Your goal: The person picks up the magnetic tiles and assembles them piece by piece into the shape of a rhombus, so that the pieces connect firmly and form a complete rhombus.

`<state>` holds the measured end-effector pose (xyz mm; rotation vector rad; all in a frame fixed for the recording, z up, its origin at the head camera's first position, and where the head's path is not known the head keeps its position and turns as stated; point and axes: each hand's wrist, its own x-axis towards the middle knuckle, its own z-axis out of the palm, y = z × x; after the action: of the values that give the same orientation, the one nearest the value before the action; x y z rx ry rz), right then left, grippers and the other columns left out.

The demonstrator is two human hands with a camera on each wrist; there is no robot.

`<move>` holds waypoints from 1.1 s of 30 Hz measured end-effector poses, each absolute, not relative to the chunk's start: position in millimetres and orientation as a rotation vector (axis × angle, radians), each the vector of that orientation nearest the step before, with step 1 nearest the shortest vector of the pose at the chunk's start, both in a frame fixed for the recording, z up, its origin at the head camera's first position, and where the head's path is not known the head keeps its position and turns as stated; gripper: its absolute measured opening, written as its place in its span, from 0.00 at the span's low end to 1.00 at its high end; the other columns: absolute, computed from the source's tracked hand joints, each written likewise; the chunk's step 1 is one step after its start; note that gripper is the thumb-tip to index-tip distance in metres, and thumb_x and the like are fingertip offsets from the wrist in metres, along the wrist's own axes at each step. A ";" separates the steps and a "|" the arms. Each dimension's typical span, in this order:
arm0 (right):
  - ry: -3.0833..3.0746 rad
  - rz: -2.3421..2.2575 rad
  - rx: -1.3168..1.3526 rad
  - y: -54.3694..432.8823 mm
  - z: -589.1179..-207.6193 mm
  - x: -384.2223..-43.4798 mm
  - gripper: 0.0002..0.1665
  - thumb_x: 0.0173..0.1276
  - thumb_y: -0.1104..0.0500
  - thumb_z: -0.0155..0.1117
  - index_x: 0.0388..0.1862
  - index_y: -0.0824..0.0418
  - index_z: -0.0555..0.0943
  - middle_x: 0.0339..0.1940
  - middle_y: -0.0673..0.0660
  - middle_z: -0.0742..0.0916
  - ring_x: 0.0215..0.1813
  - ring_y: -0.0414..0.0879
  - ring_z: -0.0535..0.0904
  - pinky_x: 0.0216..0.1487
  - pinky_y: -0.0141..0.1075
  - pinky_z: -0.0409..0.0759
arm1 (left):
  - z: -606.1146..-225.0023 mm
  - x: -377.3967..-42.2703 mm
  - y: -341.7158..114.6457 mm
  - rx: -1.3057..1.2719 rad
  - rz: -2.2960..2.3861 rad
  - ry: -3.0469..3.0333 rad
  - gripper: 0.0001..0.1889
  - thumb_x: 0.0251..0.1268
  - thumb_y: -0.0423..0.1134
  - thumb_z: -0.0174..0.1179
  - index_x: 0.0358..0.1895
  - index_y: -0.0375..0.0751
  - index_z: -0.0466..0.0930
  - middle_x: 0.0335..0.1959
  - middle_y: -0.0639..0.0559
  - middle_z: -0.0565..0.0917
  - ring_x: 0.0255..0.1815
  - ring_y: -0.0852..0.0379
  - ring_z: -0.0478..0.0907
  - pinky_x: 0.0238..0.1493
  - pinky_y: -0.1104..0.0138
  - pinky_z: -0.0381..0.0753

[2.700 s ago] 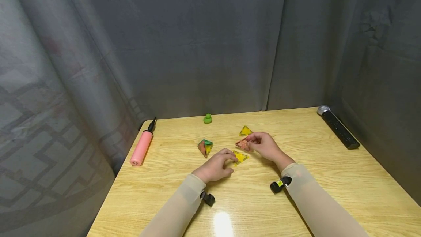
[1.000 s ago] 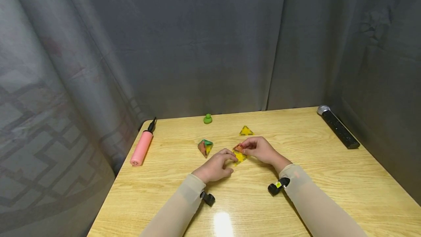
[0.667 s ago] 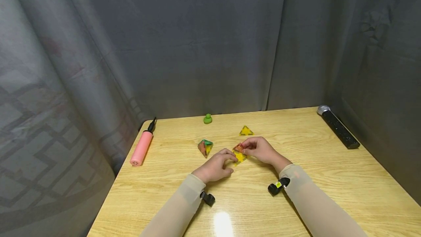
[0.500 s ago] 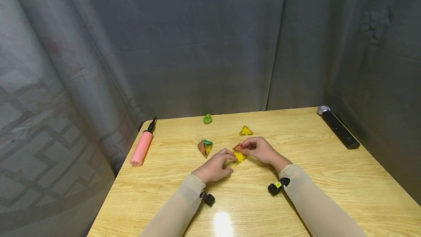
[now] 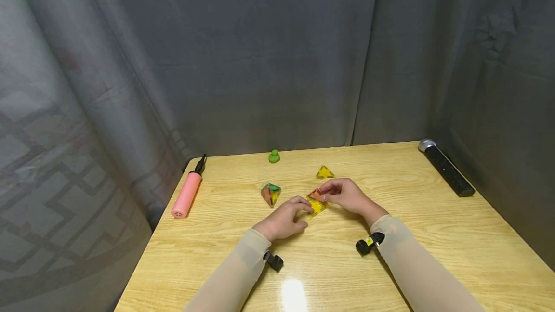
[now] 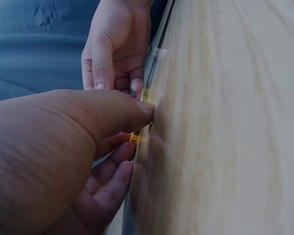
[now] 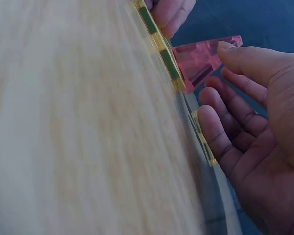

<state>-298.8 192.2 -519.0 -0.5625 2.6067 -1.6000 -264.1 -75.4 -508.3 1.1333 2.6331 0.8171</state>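
My right hand (image 5: 347, 195) pinches a translucent red triangular magnetic tile (image 7: 196, 58) near one corner, between thumb and index finger. That tile stands tilted up, its lower edge against a yellow triangular magnetic tile (image 5: 318, 208) lying flat on the table. My left hand (image 5: 284, 218) rests its fingertips on the left part of the yellow tile; its thumb is apart from the tile in the head view. Beyond the right hand lies a second yellow triangular tile (image 5: 324, 172). A small pyramid (image 5: 270, 195) of red, green and yellow tiles stands to the left.
On the wooden table (image 5: 225, 254), a pink hand pump (image 5: 187, 194) lies at the left edge. A small green duck figure (image 5: 274, 156) sits at the back. A black microphone (image 5: 446, 167) lies at the right. Grey curtains (image 5: 277, 61) hang behind and beside the table.
My right hand has brought the red tile left and nearer, onto the yellow tile's edge. Over the last half second it has shifted slightly up and right. The left hand has stayed still.
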 end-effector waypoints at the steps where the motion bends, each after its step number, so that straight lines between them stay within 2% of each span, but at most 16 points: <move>1: 2.613 -1.599 -0.552 193.1 -518.4 -299.2 0.10 0.70 0.65 0.73 0.49 0.60 0.89 0.44 0.53 0.90 0.44 0.48 0.83 0.44 0.35 0.83 | -508.2 -264.2 -75.5 1.139 0.809 2.634 0.20 0.74 0.38 0.67 0.66 0.46 0.82 0.70 0.55 0.75 0.72 0.57 0.71 0.71 0.64 0.71; 9: 2.659 -1.622 -0.499 203.2 -512.0 -307.5 0.13 0.72 0.62 0.72 0.52 0.67 0.87 0.45 0.57 0.89 0.43 0.50 0.83 0.39 0.36 0.84 | -506.5 -264.3 -75.4 1.164 0.722 2.659 0.20 0.75 0.39 0.66 0.67 0.46 0.81 0.72 0.54 0.74 0.73 0.56 0.71 0.73 0.63 0.70; 20: 2.755 -1.568 -0.419 216.7 -506.1 -332.2 0.12 0.72 0.63 0.72 0.52 0.68 0.87 0.43 0.58 0.89 0.41 0.50 0.82 0.37 0.36 0.83 | -507.0 -265.0 -76.4 1.165 0.700 2.676 0.20 0.75 0.40 0.66 0.67 0.45 0.82 0.72 0.53 0.74 0.73 0.55 0.71 0.72 0.64 0.70; 26: 2.803 -1.485 -0.401 216.3 -506.1 -349.1 0.16 0.72 0.61 0.72 0.55 0.66 0.87 0.49 0.59 0.88 0.45 0.52 0.83 0.39 0.38 0.82 | -507.6 -265.9 -77.8 1.162 0.723 2.675 0.19 0.74 0.40 0.67 0.65 0.45 0.83 0.71 0.54 0.75 0.72 0.55 0.71 0.72 0.64 0.71; 33: 2.780 -1.436 -0.391 210.4 -507.1 -361.5 0.17 0.73 0.64 0.70 0.59 0.68 0.84 0.54 0.64 0.87 0.51 0.55 0.83 0.45 0.41 0.83 | -509.8 -268.3 -80.1 1.167 0.758 2.662 0.19 0.74 0.39 0.67 0.65 0.45 0.82 0.71 0.54 0.75 0.73 0.56 0.71 0.72 0.65 0.69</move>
<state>-361.5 210.4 -507.1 -0.3913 2.7801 -1.4362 -268.3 -80.1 -509.8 1.1670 2.6618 0.7576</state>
